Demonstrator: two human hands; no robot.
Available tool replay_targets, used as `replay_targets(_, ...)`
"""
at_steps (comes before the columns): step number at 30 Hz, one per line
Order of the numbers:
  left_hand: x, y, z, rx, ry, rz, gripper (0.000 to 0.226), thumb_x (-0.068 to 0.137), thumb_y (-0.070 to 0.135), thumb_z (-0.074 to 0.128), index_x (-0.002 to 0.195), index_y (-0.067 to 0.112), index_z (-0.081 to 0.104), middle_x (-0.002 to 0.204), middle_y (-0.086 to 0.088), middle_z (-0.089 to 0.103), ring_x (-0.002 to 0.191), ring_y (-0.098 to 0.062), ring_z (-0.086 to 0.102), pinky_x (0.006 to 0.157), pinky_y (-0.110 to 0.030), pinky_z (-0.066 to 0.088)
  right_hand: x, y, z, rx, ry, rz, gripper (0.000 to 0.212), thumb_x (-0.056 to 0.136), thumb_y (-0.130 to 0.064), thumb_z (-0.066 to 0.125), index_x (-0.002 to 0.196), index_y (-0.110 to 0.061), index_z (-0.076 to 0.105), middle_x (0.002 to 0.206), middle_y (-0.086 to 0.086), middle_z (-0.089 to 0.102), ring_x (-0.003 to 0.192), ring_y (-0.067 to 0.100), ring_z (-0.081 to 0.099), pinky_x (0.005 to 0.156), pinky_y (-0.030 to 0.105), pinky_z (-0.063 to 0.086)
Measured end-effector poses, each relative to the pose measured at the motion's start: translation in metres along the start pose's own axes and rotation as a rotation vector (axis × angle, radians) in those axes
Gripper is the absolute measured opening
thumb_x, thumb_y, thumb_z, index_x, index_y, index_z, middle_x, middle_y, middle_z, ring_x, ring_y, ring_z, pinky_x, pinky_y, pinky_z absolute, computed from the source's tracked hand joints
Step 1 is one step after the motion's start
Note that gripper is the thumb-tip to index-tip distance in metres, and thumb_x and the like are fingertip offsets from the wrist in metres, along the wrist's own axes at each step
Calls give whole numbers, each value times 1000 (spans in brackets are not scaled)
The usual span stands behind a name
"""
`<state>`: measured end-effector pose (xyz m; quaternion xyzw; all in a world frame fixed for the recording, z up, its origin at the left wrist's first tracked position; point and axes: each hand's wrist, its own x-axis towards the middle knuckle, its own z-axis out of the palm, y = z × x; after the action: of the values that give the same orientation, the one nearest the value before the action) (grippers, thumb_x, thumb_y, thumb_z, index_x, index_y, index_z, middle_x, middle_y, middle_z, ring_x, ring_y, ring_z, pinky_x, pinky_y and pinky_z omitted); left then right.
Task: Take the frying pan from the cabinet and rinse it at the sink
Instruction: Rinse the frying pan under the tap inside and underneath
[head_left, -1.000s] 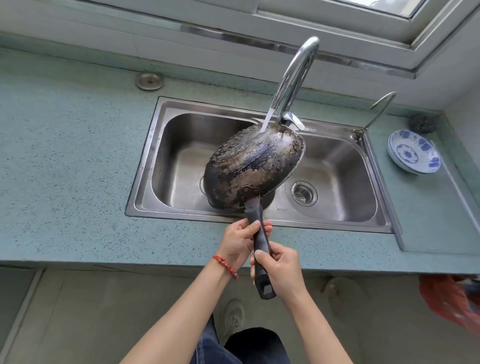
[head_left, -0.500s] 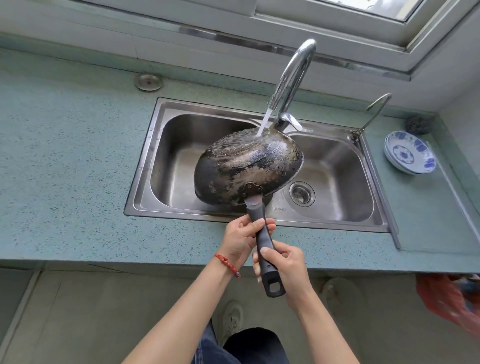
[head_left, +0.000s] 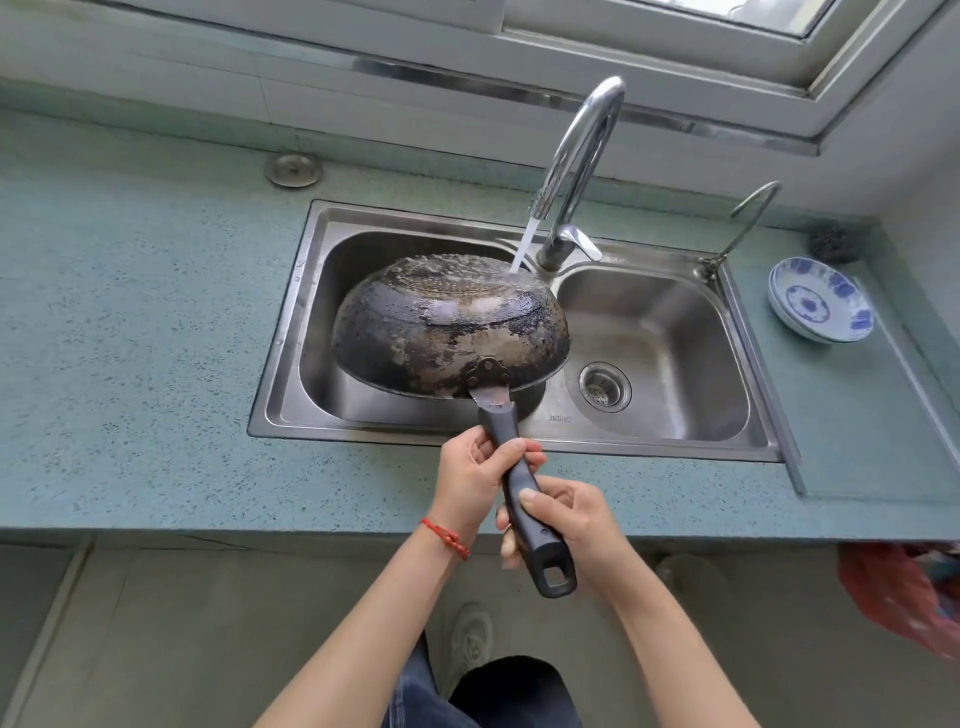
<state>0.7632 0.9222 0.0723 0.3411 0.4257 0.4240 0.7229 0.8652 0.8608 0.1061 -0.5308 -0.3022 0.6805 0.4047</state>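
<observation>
Far left on the counter (head_left: 130, 338) there's a little round metal cap (head_left: 293, 170) set into the top, well away from everything else. Next over is the sink (head_left: 291, 332), a steel double one, and I've got the pan (head_left: 449, 332) flipped bottom-up over the left basin, tilted so the burnt, patchy underside faces me. Its handle (head_left: 522, 499) sticks out toward me over the near edge of the sink.

My left hand (head_left: 478, 480) is wrapped around the handle closer to the pan, fingers curled over it, red bracelet (head_left: 447, 538) on that wrist. My right hand (head_left: 571, 525) grips the same handle nearer its end, thumb lying on top, with the hanging hole poking out past my palm.

The tap (head_left: 579, 156) arcs over from the far side of the sink and water (head_left: 522, 244) is running onto the far edge of the pan's bottom. Right basin has the drain (head_left: 605, 387) in it. A smaller thin spout (head_left: 748, 213) stands at the sink's far right corner. Right of that, blue and white bowls (head_left: 821, 299) are stacked on the counter, with a dark scrubber (head_left: 834, 243) just behind them.
</observation>
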Motion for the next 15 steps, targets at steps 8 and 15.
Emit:
replay_targets(8,3,-1,2,68,60,61,10,81,-7,57,74,1,56,55,4,70,58,-8,68,59,-20,55,2,-4,17,-320,288,86,21,94,-7,40,78,-10,53,64,7,57,37,13,51,35,24,44)
replay_targets(15,5,-7,-4,-12,52,-17,10,80,-7,57,74,0,58,58,-1,71,60,-12,69,59,-22,56,5,9,29,-422,463,-36,27,82,-20,64,58,-13,54,48,-1,53,38,11,44,44,24,36)
